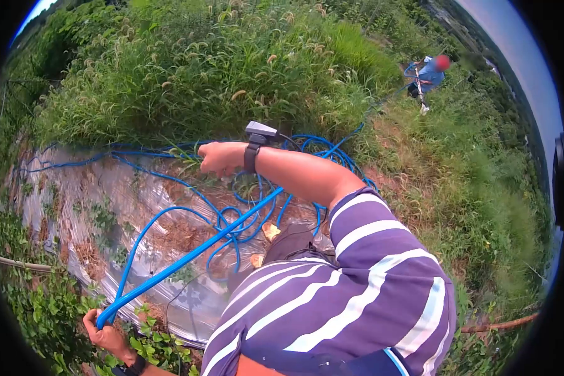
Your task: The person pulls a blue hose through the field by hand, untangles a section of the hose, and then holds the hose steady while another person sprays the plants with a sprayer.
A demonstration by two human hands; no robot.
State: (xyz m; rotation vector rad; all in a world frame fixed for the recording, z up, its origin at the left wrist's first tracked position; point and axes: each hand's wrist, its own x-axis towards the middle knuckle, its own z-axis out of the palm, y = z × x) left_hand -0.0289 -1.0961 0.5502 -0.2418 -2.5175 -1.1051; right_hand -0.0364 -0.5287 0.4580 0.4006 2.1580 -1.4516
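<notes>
My left hand (108,335), low at the left edge, has its fingers wrapped around a bend of blue hose (188,255). One length of the hose runs from it up and right toward my body, and a thinner-looking loop comes off the same bend. My right arm reaches across to the left, and my right hand (222,158) hangs over the grass border with its fingers curled. Other lines of blue hose pass close behind it, along with some green blades. Whatever its fingers close on, if anything, is hidden. A watch-like device (260,133) is strapped on my right wrist.
Tangled hose coils lie on silvery plastic sheeting (100,216) near my legs. Tall grass (232,75) rises beyond. Up the slope at right, a person (430,76) holds a long pole-like tool. A rusty pipe (501,324) crosses the grass at lower right.
</notes>
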